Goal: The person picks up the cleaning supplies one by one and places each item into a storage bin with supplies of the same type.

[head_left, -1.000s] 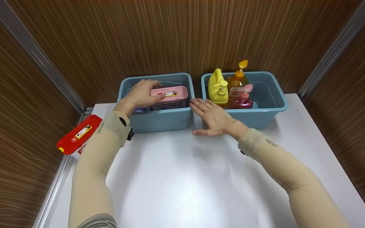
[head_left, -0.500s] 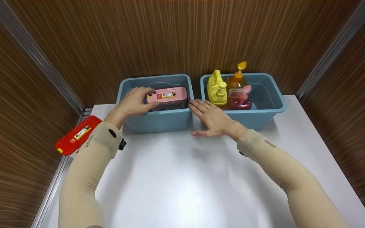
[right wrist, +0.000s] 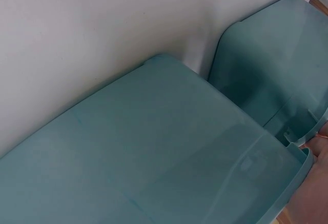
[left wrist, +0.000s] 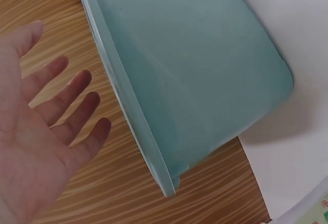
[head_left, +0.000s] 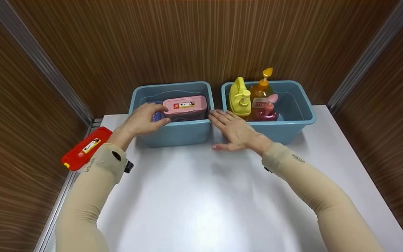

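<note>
In the head view, my left hand (head_left: 140, 120) hovers over the front left part of the left blue bin (head_left: 177, 134). Its fingers are spread and loosely bent, and the left wrist view also shows the hand (left wrist: 41, 137) holding nothing. Inside that bin sit a pink-lidded container (head_left: 184, 105) and a blue-purple one (head_left: 157, 116), partly covered by the fingers. My right hand (head_left: 234, 131) lies flat with straight fingers at the front left corner of the right blue bin (head_left: 275, 131), its fingertips at the gap between the bins.
The right bin holds a yellow jug-shaped pump bottle (head_left: 239, 101), an orange pump bottle (head_left: 260, 91) and a pink pump bottle (head_left: 267, 116). A red-lidded container (head_left: 89, 147) stands at the table's left edge, partly behind my left forearm. Wood-grain walls (head_left: 201, 42) enclose the white table (head_left: 201, 196).
My left hand has drawn left and toward me, away from the pink lid, uncovering the blue-purple container. The right hand has stayed in place.
</note>
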`<state>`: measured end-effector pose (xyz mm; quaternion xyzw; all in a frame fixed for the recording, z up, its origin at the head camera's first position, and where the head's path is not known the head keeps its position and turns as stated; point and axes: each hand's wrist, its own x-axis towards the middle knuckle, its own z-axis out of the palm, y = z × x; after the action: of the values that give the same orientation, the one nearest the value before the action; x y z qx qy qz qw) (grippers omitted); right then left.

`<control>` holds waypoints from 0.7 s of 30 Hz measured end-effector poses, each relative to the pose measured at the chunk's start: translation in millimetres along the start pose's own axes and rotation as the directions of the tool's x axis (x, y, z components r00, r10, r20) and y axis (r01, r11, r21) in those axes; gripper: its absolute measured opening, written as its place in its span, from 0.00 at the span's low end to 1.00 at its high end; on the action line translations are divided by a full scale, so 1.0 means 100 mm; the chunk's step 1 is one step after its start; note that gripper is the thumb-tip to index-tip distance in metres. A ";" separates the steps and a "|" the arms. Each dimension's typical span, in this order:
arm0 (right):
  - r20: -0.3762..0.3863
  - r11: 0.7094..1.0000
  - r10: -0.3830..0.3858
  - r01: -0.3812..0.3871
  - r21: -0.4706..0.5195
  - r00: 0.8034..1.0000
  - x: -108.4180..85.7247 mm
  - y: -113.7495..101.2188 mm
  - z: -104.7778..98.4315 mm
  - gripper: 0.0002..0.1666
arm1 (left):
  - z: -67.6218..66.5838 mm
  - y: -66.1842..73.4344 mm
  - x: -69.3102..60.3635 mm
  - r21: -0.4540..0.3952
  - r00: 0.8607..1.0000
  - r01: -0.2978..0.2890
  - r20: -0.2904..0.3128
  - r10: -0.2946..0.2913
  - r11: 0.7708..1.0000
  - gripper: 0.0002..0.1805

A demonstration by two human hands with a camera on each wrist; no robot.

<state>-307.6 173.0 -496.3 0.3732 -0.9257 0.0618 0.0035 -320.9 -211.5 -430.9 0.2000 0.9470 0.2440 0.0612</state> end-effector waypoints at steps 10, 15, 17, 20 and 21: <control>-0.015 1.000 0.001 -0.001 -0.018 1.000 -0.02 0.04 -0.01 0.68 | 0.02 -0.12 -0.17 -0.007 1.000 -0.019 0.020 0.019 1.000 0.35; 0.007 1.000 0.006 -0.006 -0.018 1.000 -0.01 0.05 -0.01 0.68 | 0.04 -0.14 -0.28 0.000 1.000 -0.004 0.028 0.004 1.000 0.36; 0.008 1.000 0.008 -0.008 -0.017 1.000 -0.01 0.05 -0.01 0.68 | 0.05 -0.16 -0.33 -0.007 1.000 0.001 0.023 -0.001 1.000 0.36; 0.009 1.000 0.014 -0.014 -0.013 1.000 0.00 0.05 -0.01 0.68 | 0.07 -0.20 -0.42 -0.022 1.000 0.010 0.013 -0.010 1.000 0.35; 0.009 1.000 0.015 -0.015 -0.011 1.000 0.00 0.05 -0.01 0.68 | 0.07 -0.22 -0.45 -0.029 1.000 0.015 0.007 -0.015 0.999 0.35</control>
<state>-311.3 177.0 -496.1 0.3663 -0.9289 0.0550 0.0009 -286.3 -244.1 -446.8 0.1927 0.9447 0.2564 0.0690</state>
